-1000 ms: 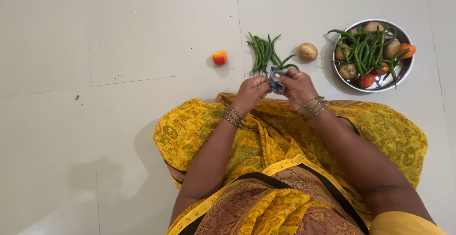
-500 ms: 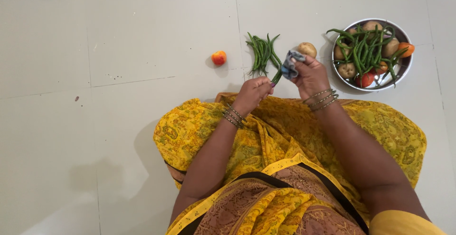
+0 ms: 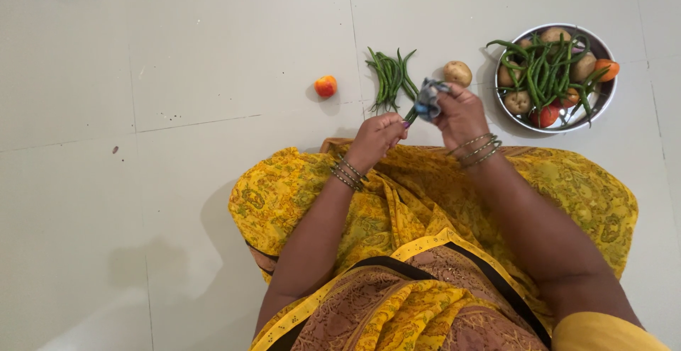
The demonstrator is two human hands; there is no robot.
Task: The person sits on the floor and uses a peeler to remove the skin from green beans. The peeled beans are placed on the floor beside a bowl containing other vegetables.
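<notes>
While the pale tiled floor [image 3: 213,74] fills most of the frame, with a steel bowl [image 3: 604,99] of beans, potatoes and tomatoes at upper right, a loose pile of beans [image 3: 389,76] just above centre, a potato [image 3: 457,73] to its right and a small orange fruit [image 3: 325,86] to its left, the person sits at the bottom in a yellow sari [image 3: 425,202]. Just below the pile, the right hand [image 3: 461,113] is closed around a grey-blue cloth [image 3: 428,98], and the left hand [image 3: 377,137] pinches the lower end of one bean [image 3: 411,115]. That bean's long axis slants up and right from the left fingertips into the cloth, so both hands touch it.
</notes>
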